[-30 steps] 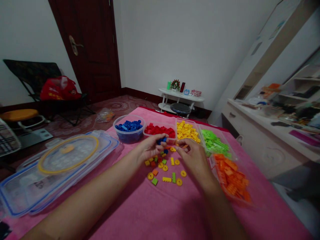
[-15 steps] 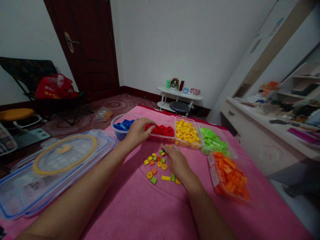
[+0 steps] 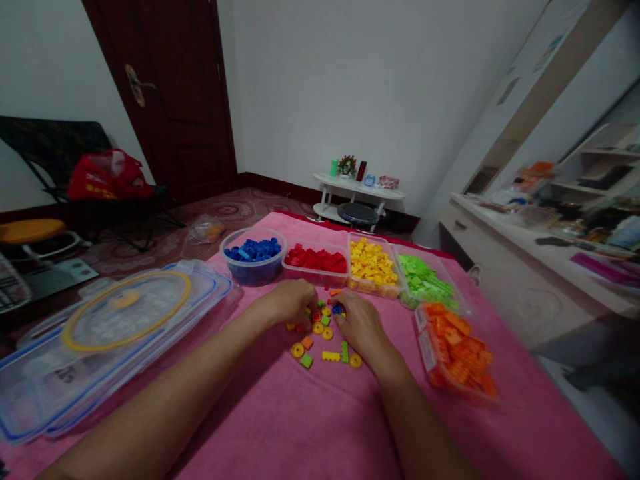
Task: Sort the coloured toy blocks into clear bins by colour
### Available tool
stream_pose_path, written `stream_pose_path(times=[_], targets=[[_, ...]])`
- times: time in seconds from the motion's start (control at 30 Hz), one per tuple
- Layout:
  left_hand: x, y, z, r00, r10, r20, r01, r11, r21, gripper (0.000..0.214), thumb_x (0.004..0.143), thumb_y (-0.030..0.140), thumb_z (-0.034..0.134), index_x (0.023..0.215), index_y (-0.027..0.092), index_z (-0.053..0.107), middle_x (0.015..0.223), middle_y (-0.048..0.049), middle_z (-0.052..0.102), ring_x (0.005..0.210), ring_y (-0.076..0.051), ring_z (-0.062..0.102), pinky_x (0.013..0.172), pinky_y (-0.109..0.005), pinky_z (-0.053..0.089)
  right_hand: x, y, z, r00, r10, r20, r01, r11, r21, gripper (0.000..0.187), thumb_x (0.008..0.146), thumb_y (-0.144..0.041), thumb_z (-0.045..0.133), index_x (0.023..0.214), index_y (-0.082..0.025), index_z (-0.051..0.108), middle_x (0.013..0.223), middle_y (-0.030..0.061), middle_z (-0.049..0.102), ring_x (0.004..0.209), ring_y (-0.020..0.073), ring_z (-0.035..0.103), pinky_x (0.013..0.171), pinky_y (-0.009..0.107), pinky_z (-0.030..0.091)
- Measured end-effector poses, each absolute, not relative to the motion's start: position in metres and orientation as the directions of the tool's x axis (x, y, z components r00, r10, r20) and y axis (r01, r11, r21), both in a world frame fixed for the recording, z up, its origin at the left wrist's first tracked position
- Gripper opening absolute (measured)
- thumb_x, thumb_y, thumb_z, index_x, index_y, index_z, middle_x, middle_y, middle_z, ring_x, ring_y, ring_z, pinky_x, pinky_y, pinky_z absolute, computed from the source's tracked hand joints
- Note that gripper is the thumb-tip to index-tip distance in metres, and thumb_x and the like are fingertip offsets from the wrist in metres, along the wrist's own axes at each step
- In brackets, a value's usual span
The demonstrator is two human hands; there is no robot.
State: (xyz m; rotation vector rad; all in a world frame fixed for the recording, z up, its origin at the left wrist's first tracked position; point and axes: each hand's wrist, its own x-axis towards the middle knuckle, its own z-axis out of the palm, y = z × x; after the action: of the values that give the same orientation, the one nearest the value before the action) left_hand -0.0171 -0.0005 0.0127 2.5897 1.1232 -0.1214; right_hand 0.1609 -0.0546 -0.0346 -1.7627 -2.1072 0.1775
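Note:
A small pile of mixed toy building blocks lies on the pink cloth, with yellow round pieces, a yellow strip block and green blocks among them. My left hand reaches into the pile's left side, fingers curled down; its fingertips and whatever they pinch are hidden. From the right, my right hand has its thumb and fingers closed around a small blue block. An orange block lies by the right fingertips.
Behind the pile stand tubs of blue, red, yellow and green blocks. A tub of orange blocks is at the right. Clear lids are stacked on the left.
My left hand has come down from between the blue and red tubs to the pile. My right hand has shifted slightly, and a blue block now shows between its thumb and fingers.

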Motion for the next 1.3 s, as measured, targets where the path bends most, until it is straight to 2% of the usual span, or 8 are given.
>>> stream_pose_path(times=[0.17, 0.37, 0.5, 0.6, 0.8, 0.97, 1.1, 1.3], targets=[[-0.018, 0.006, 0.005, 0.679, 0.716, -0.165, 0.708, -0.579, 0.404, 0.021, 0.066, 0.016, 0.068, 0.084, 0.023, 0.076, 0.074, -0.0016, 0.071, 0.066, -0.015, 0.061, 0.058, -0.022, 0.039, 0.168, -0.051, -0.024, -0.068, 0.958, 0.277, 0.884, 0.187, -0.429, 0.034, 0.076, -0.012, 0.052, 0.107, -0.019, 0.065, 0.103, 0.0057, 0.068, 0.090, 0.0182, 0.061, 0.080, 0.028, 0.043], [-0.004, 0.000, 0.007, 0.600, 0.799, -0.041, 0.214, -0.111, 0.971, 0.042, 0.090, 0.047, 0.043, 0.104, 0.013, 0.063, 0.082, -0.0062, 0.065, 0.063, -0.012, 0.058, 0.052, -0.020, 0.043, 0.160, -0.058, 0.004, -0.006, 0.846, 0.533, 0.733, 0.366, -0.574, 0.026, 0.078, -0.015, 0.055, 0.100, -0.019, 0.066, 0.091, 0.0035, 0.067, 0.080, 0.0161, 0.059, 0.076, 0.029, 0.045], [0.002, -0.001, 0.007, 0.746, 0.620, -0.240, -0.183, 0.539, 0.822, 0.048, 0.092, 0.052, 0.039, 0.104, 0.010, 0.058, 0.077, -0.0064, 0.062, 0.055, -0.008, 0.057, 0.047, -0.015, 0.044, 0.148, -0.064, 0.016, -0.060, 0.825, 0.563, 0.663, 0.455, -0.595, 0.023, 0.078, -0.016, 0.060, 0.099, -0.020, 0.068, 0.091, 0.0041, 0.065, 0.082, 0.0160, 0.058, 0.074, 0.028, 0.045], [-0.004, 0.005, 0.011, 0.742, 0.599, -0.300, -0.245, 0.659, 0.711, 0.033, 0.096, 0.034, 0.040, 0.094, 0.008, 0.058, 0.073, -0.0060, 0.061, 0.049, -0.005, 0.053, 0.043, -0.011, 0.041, 0.148, -0.064, 0.014, -0.037, 0.821, 0.569, 0.663, 0.446, -0.602, 0.018, 0.080, -0.019, 0.060, 0.096, -0.020, 0.068, 0.093, 0.0045, 0.066, 0.085, 0.0166, 0.059, 0.077, 0.028, 0.045], [-0.042, 0.032, 0.034, 0.365, 0.927, -0.088, -0.248, 0.188, 0.950, 0.018, 0.088, 0.021, 0.051, 0.096, 0.010, 0.063, 0.082, -0.0081, 0.066, 0.059, -0.007, 0.059, 0.052, -0.015, 0.047, 0.162, -0.052, -0.012, -0.015, 0.873, 0.487, 0.731, 0.342, -0.590, 0.018, 0.079, -0.015, 0.057, 0.094, -0.018, 0.067, 0.094, 0.0048, 0.067, 0.089, 0.0177, 0.060, 0.083, 0.030, 0.045], [-0.070, 0.048, 0.036, 0.026, 0.917, 0.397, 0.503, -0.355, 0.788, 0.024, 0.079, 0.024, 0.060, 0.099, 0.013, 0.068, 0.100, -0.0097, 0.069, 0.097, -0.021, 0.062, 0.092, -0.036, 0.046, 0.162, -0.038, -0.037, -0.137, 0.907, 0.399, 0.829, 0.326, -0.454, 0.030, 0.075, -0.006, 0.054, 0.100, -0.017, 0.067, 0.105, 0.0060, 0.067, 0.102, 0.0192, 0.056, 0.093, 0.031, 0.041], [-0.060, 0.042, 0.028, 0.119, 0.762, 0.637, 0.678, -0.531, 0.508, 0.025, 0.081, 0.020, 0.054, 0.100, 0.015, 0.069, 0.106, -0.0083, 0.069, 0.102, -0.022, 0.060, 0.097, -0.035, 0.043, 0.155, -0.030, -0.047, -0.161, 0.923, 0.350, 0.880, 0.295, -0.373, 0.036, 0.079, -0.011, 0.053, 0.113, -0.015, 0.063, 0.111, 0.0071, 0.065, 0.106, 0.0203, 0.053, 0.094, 0.031, 0.040], [-0.018, 0.016, 0.010, 0.465, 0.733, 0.496, 0.568, -0.677, 0.468, 0.024, 0.083, 0.018, 0.050, 0.093, 0.019, 0.072, 0.091, -0.0040, 0.073, 0.080, -0.016, 0.065, 0.072, -0.024, 0.047, 0.144, -0.026, -0.044, -0.202, 0.950, 0.239, 0.956, 0.245, -0.164, 0.041, 0.080, -0.013, 0.053, 0.121, -0.017, 0.059, 0.112, 0.0083, 0.062, 0.104, 0.0229, 0.050, 0.091, 0.031, 0.039]])
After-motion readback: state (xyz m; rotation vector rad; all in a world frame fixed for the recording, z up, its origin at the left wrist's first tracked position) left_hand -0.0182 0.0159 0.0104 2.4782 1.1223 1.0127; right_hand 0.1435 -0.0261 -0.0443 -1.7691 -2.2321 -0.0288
